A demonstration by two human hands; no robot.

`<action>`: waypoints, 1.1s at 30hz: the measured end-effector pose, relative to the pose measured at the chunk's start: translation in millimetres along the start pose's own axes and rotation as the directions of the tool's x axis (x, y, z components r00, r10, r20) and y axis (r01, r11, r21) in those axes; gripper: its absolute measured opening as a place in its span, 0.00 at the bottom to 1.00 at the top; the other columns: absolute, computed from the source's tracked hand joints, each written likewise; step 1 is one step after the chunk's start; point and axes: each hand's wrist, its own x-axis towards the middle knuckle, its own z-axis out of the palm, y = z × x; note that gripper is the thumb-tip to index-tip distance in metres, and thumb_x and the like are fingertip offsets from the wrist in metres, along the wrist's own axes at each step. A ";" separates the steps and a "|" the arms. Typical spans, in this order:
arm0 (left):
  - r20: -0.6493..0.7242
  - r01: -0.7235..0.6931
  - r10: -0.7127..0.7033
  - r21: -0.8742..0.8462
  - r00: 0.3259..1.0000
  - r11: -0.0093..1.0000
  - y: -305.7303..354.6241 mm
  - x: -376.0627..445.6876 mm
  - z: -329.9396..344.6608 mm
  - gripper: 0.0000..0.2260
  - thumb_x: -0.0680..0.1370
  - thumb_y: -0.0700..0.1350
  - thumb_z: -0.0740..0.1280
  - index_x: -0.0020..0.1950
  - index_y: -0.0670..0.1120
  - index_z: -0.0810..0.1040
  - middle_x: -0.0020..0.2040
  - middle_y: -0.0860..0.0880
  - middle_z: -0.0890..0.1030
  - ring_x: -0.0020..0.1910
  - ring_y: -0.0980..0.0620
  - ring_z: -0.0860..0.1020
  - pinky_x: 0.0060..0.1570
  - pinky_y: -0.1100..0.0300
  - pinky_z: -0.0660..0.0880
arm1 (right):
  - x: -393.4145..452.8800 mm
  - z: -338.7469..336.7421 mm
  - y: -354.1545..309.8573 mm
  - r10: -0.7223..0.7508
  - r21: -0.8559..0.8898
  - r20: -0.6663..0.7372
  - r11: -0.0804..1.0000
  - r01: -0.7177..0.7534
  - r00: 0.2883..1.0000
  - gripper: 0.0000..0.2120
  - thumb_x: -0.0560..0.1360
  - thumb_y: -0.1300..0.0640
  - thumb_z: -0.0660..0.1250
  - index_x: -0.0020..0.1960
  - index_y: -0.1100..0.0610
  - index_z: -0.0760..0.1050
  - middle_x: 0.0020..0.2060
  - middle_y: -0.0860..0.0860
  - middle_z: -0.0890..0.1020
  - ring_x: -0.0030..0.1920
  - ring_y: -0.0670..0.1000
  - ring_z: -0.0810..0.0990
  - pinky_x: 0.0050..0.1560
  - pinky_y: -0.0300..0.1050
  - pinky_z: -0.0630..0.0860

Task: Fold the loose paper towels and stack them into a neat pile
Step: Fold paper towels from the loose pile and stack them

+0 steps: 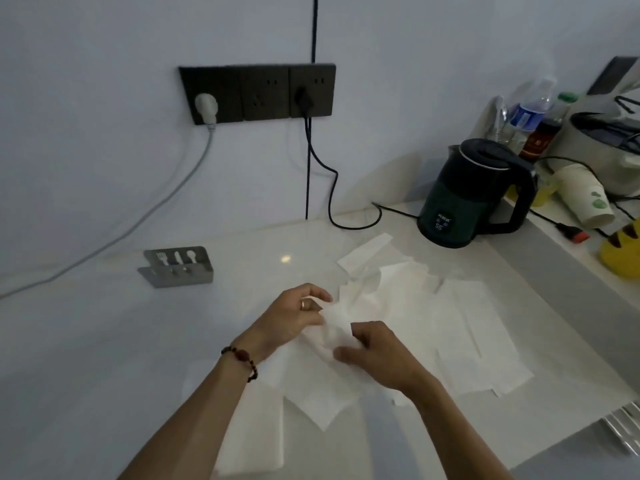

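Note:
Several loose white paper towels (460, 327) lie spread over the white countertop (104, 341), right of centre. Both hands meet over one crumpled paper towel (334, 318) in the middle. My left hand (294, 317), with a ring and a bead bracelet, pinches its upper left edge. My right hand (374, 351) grips its lower right part with fingers curled. A flatter, folded towel (249, 438) lies near the front edge under my left forearm, and another sheet (322, 400) lies between my arms.
A dark electric kettle (474, 192) stands at the back right with its black cord (346, 223) on the counter. A grey metal cutlery holder (178, 266) sits at the back left. Bottles (530, 112), a paper cup (585, 195) and a yellow object (621, 251) crowd the right ledge.

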 end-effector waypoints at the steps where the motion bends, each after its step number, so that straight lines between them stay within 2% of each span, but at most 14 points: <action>1: -0.036 0.011 -0.012 -0.046 0.999 0.999 -4.9 -5.7 -7.0 0.09 0.77 0.37 0.68 0.55 0.48 0.79 0.38 0.52 0.80 0.40 0.59 0.78 0.44 0.71 0.72 | -0.5 5.8 -1.9 0.010 0.063 -0.008 0.998 -0.009 1.000 0.07 0.71 0.55 0.71 0.45 0.58 0.80 0.38 0.52 0.83 0.37 0.46 0.80 0.43 0.51 0.78; 4: -0.116 0.071 -0.089 -0.149 0.989 0.986 -25.4 -24.6 -29.3 0.12 0.76 0.46 0.72 0.59 0.50 0.79 0.49 0.49 0.82 0.50 0.53 0.80 0.52 0.61 0.75 | -4.8 19.0 -8.9 0.051 0.321 -0.040 0.946 -0.036 0.998 0.07 0.74 0.57 0.71 0.51 0.54 0.81 0.45 0.48 0.86 0.46 0.49 0.84 0.50 0.48 0.81; 6: -0.084 0.102 -0.129 -0.272 0.988 0.957 -41.0 -37.3 -40.1 0.14 0.73 0.45 0.74 0.58 0.48 0.81 0.53 0.46 0.84 0.54 0.47 0.81 0.55 0.48 0.77 | -6.6 26.4 -12.1 0.084 0.491 -0.048 0.870 -0.049 0.995 0.08 0.75 0.58 0.70 0.54 0.57 0.81 0.48 0.52 0.86 0.49 0.54 0.84 0.52 0.52 0.80; 7: -0.070 0.107 -0.139 -0.339 0.988 0.935 -49.3 -44.1 -43.5 0.14 0.73 0.43 0.74 0.58 0.46 0.81 0.54 0.45 0.84 0.54 0.45 0.82 0.56 0.45 0.78 | -6.6 31.7 -13.6 0.104 0.547 -0.054 0.835 -0.058 0.993 0.09 0.76 0.59 0.69 0.55 0.58 0.80 0.49 0.53 0.86 0.50 0.55 0.84 0.52 0.54 0.80; 10: -0.177 0.110 -0.186 -0.365 0.967 0.924 -66.6 -56.0 -41.3 0.11 0.74 0.37 0.72 0.55 0.42 0.83 0.52 0.44 0.85 0.51 0.45 0.84 0.53 0.48 0.80 | -6.7 48.9 -12.0 0.189 0.610 -0.082 0.786 -0.101 0.979 0.09 0.76 0.59 0.69 0.56 0.58 0.80 0.49 0.53 0.86 0.50 0.55 0.85 0.52 0.55 0.80; 13: -0.301 0.117 -0.194 -0.254 0.934 0.960 -79.9 -64.6 -36.3 0.07 0.72 0.38 0.74 0.49 0.39 0.84 0.45 0.46 0.86 0.44 0.48 0.85 0.42 0.59 0.80 | -7.1 68.1 -5.1 0.274 0.514 -0.155 0.843 -0.159 0.949 0.06 0.75 0.58 0.69 0.52 0.56 0.81 0.45 0.51 0.86 0.45 0.52 0.85 0.46 0.49 0.81; 16: -0.366 0.171 -0.207 -0.130 0.907 0.977 -95.6 -71.3 -38.0 0.13 0.70 0.42 0.77 0.43 0.34 0.80 0.37 0.43 0.83 0.37 0.48 0.82 0.41 0.55 0.78 | -9.3 84.5 2.5 0.298 0.389 -0.214 0.900 -0.198 0.930 0.03 0.74 0.57 0.70 0.47 0.55 0.82 0.40 0.49 0.86 0.40 0.48 0.85 0.38 0.40 0.78; 19: -0.382 0.220 -0.215 -0.030 0.899 0.975 -108.9 -77.5 -40.9 0.13 0.71 0.45 0.75 0.35 0.37 0.77 0.33 0.42 0.80 0.32 0.47 0.79 0.35 0.57 0.74 | -12.2 98.1 6.6 0.271 0.279 -0.247 0.939 -0.200 0.930 0.02 0.75 0.57 0.69 0.44 0.54 0.80 0.38 0.46 0.85 0.38 0.45 0.83 0.34 0.35 0.75; 21: -0.378 0.241 -0.211 0.033 0.901 0.970 -117.4 -80.1 -43.3 0.14 0.73 0.43 0.72 0.32 0.43 0.71 0.30 0.47 0.73 0.30 0.51 0.72 0.33 0.61 0.67 | -11.3 106.0 11.6 0.287 0.243 -0.255 0.943 -0.227 0.923 0.06 0.76 0.57 0.67 0.44 0.58 0.80 0.39 0.50 0.84 0.41 0.52 0.83 0.37 0.40 0.76; 23: -0.354 0.255 -0.203 0.106 0.913 0.961 -122.0 -82.1 -46.2 0.11 0.73 0.42 0.70 0.33 0.44 0.71 0.31 0.48 0.72 0.31 0.53 0.71 0.33 0.63 0.66 | -9.4 111.5 15.9 0.307 0.220 -0.259 0.942 -0.253 0.916 0.10 0.76 0.56 0.66 0.44 0.62 0.79 0.40 0.56 0.84 0.42 0.57 0.82 0.39 0.45 0.76; 26: -0.376 0.262 -0.192 0.146 0.906 0.954 -126.8 -83.5 -50.0 0.10 0.72 0.43 0.73 0.34 0.40 0.78 0.33 0.48 0.81 0.33 0.51 0.80 0.35 0.60 0.75 | -7.3 115.3 18.1 0.295 0.164 -0.269 0.952 -0.258 0.917 0.11 0.76 0.55 0.66 0.42 0.63 0.77 0.38 0.57 0.82 0.36 0.53 0.78 0.36 0.43 0.72; 28: -0.411 0.276 -0.193 0.152 0.891 0.949 -127.4 -83.7 -50.6 0.11 0.71 0.45 0.75 0.34 0.40 0.79 0.33 0.47 0.83 0.34 0.49 0.82 0.37 0.55 0.80 | -6.6 115.2 17.2 0.278 0.139 -0.280 0.959 -0.248 0.919 0.11 0.76 0.55 0.66 0.40 0.61 0.76 0.35 0.53 0.81 0.35 0.50 0.76 0.34 0.41 0.71; 31: -0.433 0.318 -0.205 0.207 0.878 0.925 -128.9 -83.4 -50.7 0.14 0.70 0.48 0.76 0.31 0.43 0.76 0.30 0.48 0.78 0.30 0.52 0.76 0.37 0.55 0.78 | -3.0 116.5 21.5 0.268 0.106 -0.284 0.963 -0.248 0.920 0.12 0.76 0.54 0.67 0.39 0.62 0.74 0.34 0.52 0.78 0.35 0.52 0.75 0.37 0.44 0.71; 33: -0.449 0.340 -0.208 0.235 0.869 0.911 -130.4 -82.6 -50.7 0.15 0.70 0.50 0.76 0.31 0.45 0.75 0.30 0.50 0.76 0.30 0.53 0.74 0.37 0.58 0.74 | 0.4 117.8 25.5 0.273 0.088 -0.276 0.962 -0.259 0.922 0.12 0.76 0.51 0.67 0.42 0.60 0.75 0.38 0.51 0.79 0.39 0.52 0.76 0.41 0.45 0.72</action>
